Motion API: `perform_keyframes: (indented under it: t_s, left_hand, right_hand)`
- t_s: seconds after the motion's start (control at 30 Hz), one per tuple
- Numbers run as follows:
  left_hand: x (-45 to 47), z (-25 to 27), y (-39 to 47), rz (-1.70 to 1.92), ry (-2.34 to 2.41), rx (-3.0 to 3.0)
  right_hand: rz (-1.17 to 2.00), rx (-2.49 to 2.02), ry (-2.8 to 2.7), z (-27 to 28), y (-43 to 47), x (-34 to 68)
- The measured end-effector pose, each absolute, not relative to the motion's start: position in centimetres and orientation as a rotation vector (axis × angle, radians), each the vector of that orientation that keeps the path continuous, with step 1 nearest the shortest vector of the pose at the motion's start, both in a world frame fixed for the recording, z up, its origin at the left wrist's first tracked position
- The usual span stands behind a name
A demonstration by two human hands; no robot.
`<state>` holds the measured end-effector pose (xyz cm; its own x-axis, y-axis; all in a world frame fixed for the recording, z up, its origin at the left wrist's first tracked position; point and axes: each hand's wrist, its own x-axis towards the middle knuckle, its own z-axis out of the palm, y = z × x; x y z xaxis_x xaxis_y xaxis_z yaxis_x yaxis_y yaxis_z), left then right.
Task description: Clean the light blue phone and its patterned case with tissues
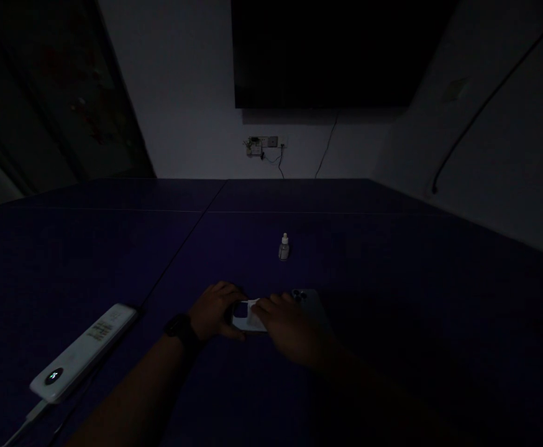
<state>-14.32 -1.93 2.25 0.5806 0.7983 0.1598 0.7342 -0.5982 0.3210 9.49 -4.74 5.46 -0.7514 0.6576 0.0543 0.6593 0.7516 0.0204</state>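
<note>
A pale phone case [240, 324] with a dark camera cutout lies in front of me on the purple table. My left hand [215, 310], with a black watch [181, 329] on its wrist, grips the left end of the case between thumb and fingers. My right hand [292, 329] presses a small white cloth or wipe [253, 318] against the case with its fingers together. Just beyond my right hand lies a phone [315, 305], camera side up and partly hidden by that hand. A small dropper bottle [284, 249] stands upright farther back.
At the left lies a white power bank [85, 351] with a lit display and a plugged-in cable [28, 420]. The room is dim. Ahead, a large black screen [337, 56] hangs above wall sockets [264, 143] with loose wires.
</note>
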Motion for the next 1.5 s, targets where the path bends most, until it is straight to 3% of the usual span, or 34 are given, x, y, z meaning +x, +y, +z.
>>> perform_keyframes:
  t_s: [0.33, 0.53, 1.27, 1.5]
  left_hand:
    - [-14.2, 2.2, -2.0, 0.437, 1.269, 2.604]
    - [-14.3, 2.2, -2.1, 0.432, 1.277, 2.616]
    - [-14.2, 2.0, -2.1, 0.424, 1.286, 2.620]
    - [-14.2, 2.3, -2.1, 0.422, 1.273, 2.612]
  right_hand:
    - [-0.012, -0.923, -2.954, 4.5, -4.1, 10.1]
    - [-0.106, -1.113, -2.852, 4.6, -4.1, 10.3]
    - [-0.087, -0.962, -2.911, 4.4, -4.0, 10.1]
    - [-0.169, -1.100, -2.869, 4.8, -3.8, 10.1]
